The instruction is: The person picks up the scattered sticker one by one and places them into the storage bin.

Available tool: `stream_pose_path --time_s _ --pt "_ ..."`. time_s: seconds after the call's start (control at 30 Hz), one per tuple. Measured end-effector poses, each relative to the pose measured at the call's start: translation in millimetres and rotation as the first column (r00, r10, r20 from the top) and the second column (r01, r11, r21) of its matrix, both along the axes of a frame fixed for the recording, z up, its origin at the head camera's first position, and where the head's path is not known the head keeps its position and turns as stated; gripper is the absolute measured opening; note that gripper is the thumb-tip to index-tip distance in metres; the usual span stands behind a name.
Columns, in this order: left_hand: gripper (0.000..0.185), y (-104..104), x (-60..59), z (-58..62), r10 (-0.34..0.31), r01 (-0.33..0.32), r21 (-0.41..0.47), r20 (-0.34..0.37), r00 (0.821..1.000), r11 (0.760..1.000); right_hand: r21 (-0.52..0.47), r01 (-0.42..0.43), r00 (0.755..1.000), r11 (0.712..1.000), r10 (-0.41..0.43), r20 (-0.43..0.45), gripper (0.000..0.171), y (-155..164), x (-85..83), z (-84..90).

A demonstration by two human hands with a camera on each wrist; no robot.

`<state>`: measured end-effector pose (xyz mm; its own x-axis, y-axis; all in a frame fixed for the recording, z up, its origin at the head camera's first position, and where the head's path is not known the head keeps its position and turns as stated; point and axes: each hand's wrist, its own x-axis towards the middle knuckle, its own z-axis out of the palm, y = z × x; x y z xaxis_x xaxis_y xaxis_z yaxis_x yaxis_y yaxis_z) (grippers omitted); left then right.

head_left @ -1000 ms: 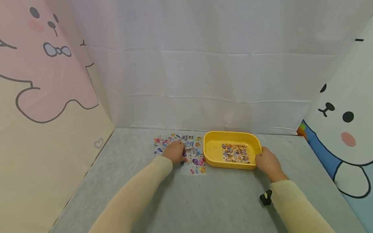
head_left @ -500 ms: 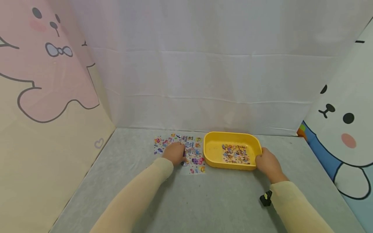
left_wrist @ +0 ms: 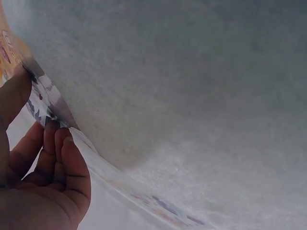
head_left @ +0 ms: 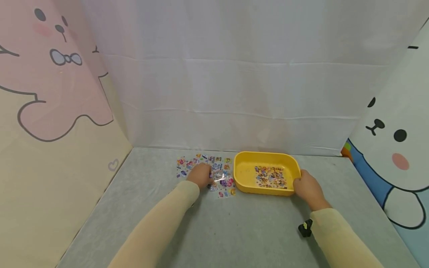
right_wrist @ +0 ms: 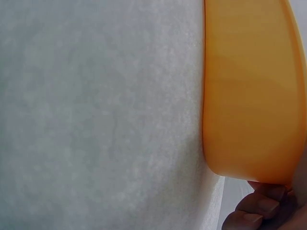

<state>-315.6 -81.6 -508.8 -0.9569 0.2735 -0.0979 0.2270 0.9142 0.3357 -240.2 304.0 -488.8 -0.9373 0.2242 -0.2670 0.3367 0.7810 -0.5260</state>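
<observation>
A colourful sticker sheet (head_left: 219, 175) lies on the grey table just left of a yellow tray (head_left: 241, 178). My left hand (head_left: 205, 177) pinches this sheet, and its near part curls up off the table. In the left wrist view, the thumb and fingers (left_wrist: 55, 153) grip the sheet's edge (left_wrist: 110, 179). My right hand (head_left: 306, 186) holds the tray's right end, with fingertips (right_wrist: 261, 206) curled under the tray wall (right_wrist: 249, 96). A second sticker sheet (head_left: 270, 176) lies flat inside the tray.
White cloth hangs behind the table, close to the sheet and tray. Cartoon-printed panels close off the left (head_left: 50, 111) and right (head_left: 392, 149) sides. A small black object (head_left: 305, 227) sits by my right sleeve. Bare grey table surface (head_left: 234, 230) stretches toward me.
The near edge of the sticker sheet on the table has lifted and drawn back under my left hand. The tray and my right hand have hardly moved.
</observation>
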Motion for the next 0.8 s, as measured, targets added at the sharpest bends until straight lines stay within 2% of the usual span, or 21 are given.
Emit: stream_pose_path --time_s 0.23,0.37,0.6,0.8 --pt "0.033 -4.7 -7.1 -8.9 0.051 -0.057 0.101 0.062 0.997 0.993 -0.009 0.03 0.999 1.0 -0.03 0.018 0.058 -1.1 -1.2 -0.5" --pt "0.031 -8.3 -11.3 -14.0 0.058 -0.07 0.134 0.091 0.994 0.988 -0.01 0.034 0.999 0.999 -0.034 0.015 0.056 -2.5 -1.6 -0.3" --pt "0.031 -13.3 -13.2 -11.2 0.038 -0.059 0.171 0.124 0.992 0.983 -0.018 0.037 0.999 0.999 -0.036 0.021 0.057 -4.7 -3.1 -0.8" --pt "0.028 -14.9 -13.5 -9.4 -0.017 -0.019 0.232 0.151 0.988 0.973 0.01 0.031 0.999 0.999 -0.031 0.007 0.056 -3.0 -2.3 -1.9"
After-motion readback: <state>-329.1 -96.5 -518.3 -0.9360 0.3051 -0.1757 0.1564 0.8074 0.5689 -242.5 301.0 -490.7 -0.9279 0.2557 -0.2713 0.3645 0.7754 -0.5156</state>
